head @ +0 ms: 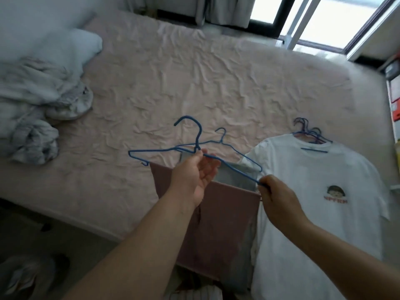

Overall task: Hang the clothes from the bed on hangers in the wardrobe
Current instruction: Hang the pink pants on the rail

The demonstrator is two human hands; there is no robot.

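I hold a blue wire hanger (164, 150) above the bed's near edge. My left hand (195, 173) pinches it at the neck below the hook, and my right hand (276, 198) grips its right end. Under my hands a dusty-pink garment (218, 230) lies flat and drapes over the bed's edge, with a grey piece (237, 179) on top of it. A second blue hanger (220, 135) rests on the sheet just behind. To the right lies a white T-shirt (313, 213) with a small cartoon print, several blue hangers (309, 132) at its collar.
The bed (194, 72) has a wrinkled pale-pink sheet. A crumpled grey-white duvet (36, 100) and a pillow (71, 46) sit at the left. A window and curtains lie beyond the bed. Shelving with boxes (395, 100) stands at the right edge. Floor shows lower left.
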